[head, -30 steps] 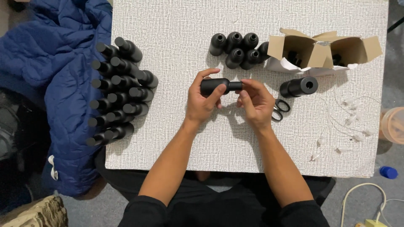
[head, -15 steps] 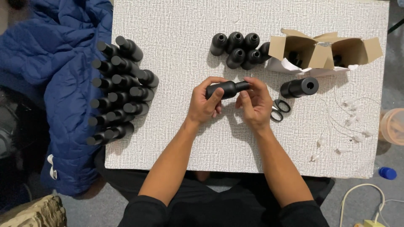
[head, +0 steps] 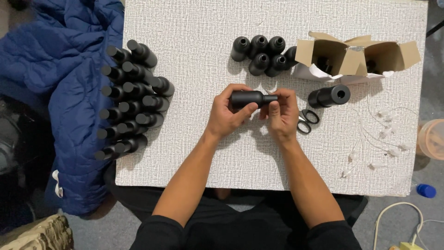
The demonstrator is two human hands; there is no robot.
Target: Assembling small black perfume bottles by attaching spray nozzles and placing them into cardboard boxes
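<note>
A small matte black bottle [head: 247, 98] lies on its side between my hands, above the white textured table [head: 194, 46]. My left hand [head: 227, 115] wraps around the bottle's body. My right hand [head: 282, 113] pinches the black cap at the bottle's neck with thumb and fingers. Both hands hover near the middle of the table.
Several capped black bottles [head: 129, 99] stand in rows at the table's left edge, beside a blue jacket [head: 55, 92]. Several open bottles [head: 261, 53] stand behind my hands. Open cardboard boxes [head: 358, 58], a black cylinder [head: 329, 96], scissors [head: 306, 121] and white droppers [head: 384, 139] lie to the right.
The bottle has tilted back to level in my hands, and my right fingers have shifted on the cap end. My arms stay in place.
</note>
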